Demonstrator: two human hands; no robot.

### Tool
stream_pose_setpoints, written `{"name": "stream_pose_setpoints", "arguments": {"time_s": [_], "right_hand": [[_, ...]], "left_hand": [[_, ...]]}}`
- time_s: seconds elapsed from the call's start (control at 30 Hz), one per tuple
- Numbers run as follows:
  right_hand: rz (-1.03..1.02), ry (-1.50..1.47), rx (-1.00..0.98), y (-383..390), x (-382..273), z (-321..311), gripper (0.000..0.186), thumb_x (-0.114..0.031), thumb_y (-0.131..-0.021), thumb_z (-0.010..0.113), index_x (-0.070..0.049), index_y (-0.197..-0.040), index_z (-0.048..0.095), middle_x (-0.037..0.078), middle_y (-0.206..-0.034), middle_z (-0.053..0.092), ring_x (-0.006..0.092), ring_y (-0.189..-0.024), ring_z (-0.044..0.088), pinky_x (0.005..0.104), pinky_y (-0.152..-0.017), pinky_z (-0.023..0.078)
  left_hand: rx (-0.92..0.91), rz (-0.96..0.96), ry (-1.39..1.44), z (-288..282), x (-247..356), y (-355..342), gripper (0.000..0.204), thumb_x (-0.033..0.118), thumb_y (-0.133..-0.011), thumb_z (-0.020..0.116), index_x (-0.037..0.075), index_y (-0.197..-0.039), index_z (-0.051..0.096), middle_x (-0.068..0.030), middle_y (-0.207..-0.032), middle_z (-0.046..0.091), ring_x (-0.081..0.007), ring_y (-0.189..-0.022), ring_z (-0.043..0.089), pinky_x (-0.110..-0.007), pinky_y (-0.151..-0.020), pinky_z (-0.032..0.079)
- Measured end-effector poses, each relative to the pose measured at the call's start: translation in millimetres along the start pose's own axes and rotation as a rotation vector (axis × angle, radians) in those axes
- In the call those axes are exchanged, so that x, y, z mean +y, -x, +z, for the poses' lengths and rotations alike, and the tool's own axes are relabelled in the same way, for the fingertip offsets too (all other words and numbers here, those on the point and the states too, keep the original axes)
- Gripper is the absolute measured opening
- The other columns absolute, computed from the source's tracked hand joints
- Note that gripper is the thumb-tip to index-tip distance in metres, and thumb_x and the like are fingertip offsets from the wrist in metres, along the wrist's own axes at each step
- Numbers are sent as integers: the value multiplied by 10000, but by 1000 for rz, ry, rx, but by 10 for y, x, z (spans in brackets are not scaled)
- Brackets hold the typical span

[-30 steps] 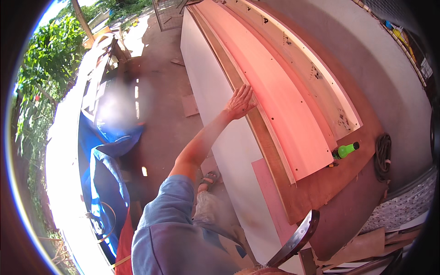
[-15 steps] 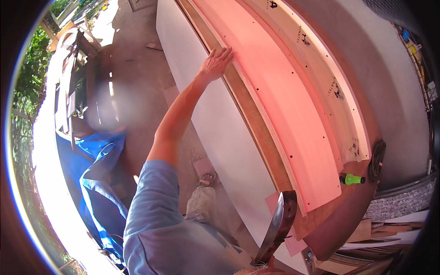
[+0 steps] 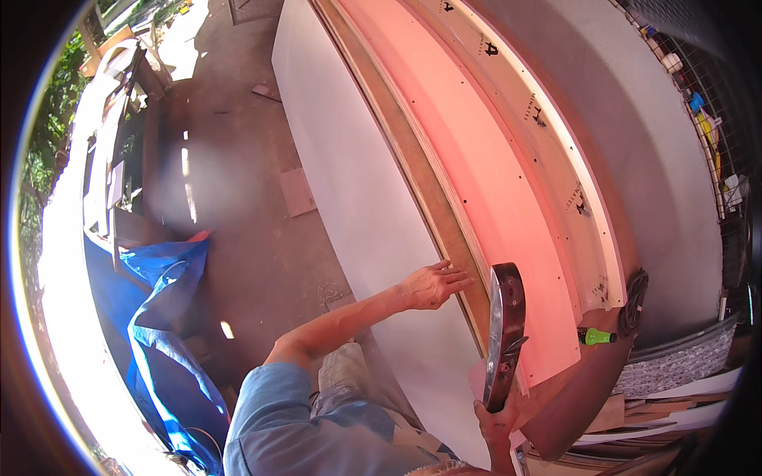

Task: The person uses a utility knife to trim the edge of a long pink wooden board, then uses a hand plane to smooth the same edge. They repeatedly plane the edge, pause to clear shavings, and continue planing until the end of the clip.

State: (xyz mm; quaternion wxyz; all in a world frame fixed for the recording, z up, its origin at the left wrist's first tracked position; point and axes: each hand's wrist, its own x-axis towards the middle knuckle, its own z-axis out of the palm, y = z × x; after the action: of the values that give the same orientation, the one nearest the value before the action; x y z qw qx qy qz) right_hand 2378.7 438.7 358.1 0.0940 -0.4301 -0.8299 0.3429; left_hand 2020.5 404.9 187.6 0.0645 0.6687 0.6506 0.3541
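My left hand (image 3: 435, 285) reaches across the white panel (image 3: 357, 190), its fingers stretched toward the brown wooden strip (image 3: 421, 178). Nothing shows in that hand; whether the fingertips touch the strip I cannot tell. At the bottom, my right hand (image 3: 495, 422) is closed around the lower end of a long, dark brown, slightly curved tool (image 3: 505, 333), whose kind is not plain. The tool points away from me, over the near end of the layered boards. Beyond the strip lies a curved, pinkish board (image 3: 484, 151) with a row of dark dots.
A pale-edged strip (image 3: 556, 103) runs along the far right side. Near it are a green and black object (image 3: 597, 336) and a coiled dark cable (image 3: 633, 301). Offcuts (image 3: 651, 416) pile up at lower right. A blue tarp (image 3: 167, 317) hangs at left.
My left hand has come back toward me along the boards, off their edge. The dark tool has moved up and away from me, and my right hand has come into view on it.
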Motion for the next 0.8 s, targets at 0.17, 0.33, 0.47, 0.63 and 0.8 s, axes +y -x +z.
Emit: {"name": "stream_pose_setpoints", "arguments": {"time_s": [0.17,0.33,0.47,0.63,0.8], "right_hand": [[-162,121,26,-876,-349,149,593,-121,-709,845,31,-1237,622,179,-997,739,310,-902,744,428,-821,573],[-300,282,18,-1623,-522,620,609,-184,-738,837,8,-1269,610,208,-1040,726,385,-952,727,475,-821,587],[-509,375,77,-2122,-906,1037,593,-202,-763,819,16,-1270,602,202,-1040,720,379,-947,725,484,-811,590],[-535,433,54,-2754,-1531,1605,571,-199,-790,806,3,-1276,584,185,-1046,703,361,-1004,692,484,-810,587],[-708,437,91,-3839,-2191,2236,595,-185,-765,812,12,-1273,572,186,-1061,695,359,-1034,658,501,-830,581]], "left_hand": [[376,-557,966,132,211,122,639,366,-1063,575,9,-1566,409,-185,-1504,557,-311,-1331,593,-412,-1064,524],[732,-518,1326,-555,462,-135,1093,568,-955,698,-67,-1633,122,-235,-1572,451,-336,-1400,505,-450,-1082,484],[716,-566,941,-943,-32,-260,1238,572,-856,805,-72,-1632,87,-251,-1593,393,-334,-1375,511,-459,-1085,488],[925,-626,774,-1303,-878,-327,1194,476,-821,868,-38,-1634,159,-216,-1438,434,-304,-1193,589,-434,-985,546],[1080,-696,586,-1902,-2054,-666,916,492,-867,800,89,-1568,370,-204,-1347,467,-343,-1317,471,-479,-1081,475]]}}
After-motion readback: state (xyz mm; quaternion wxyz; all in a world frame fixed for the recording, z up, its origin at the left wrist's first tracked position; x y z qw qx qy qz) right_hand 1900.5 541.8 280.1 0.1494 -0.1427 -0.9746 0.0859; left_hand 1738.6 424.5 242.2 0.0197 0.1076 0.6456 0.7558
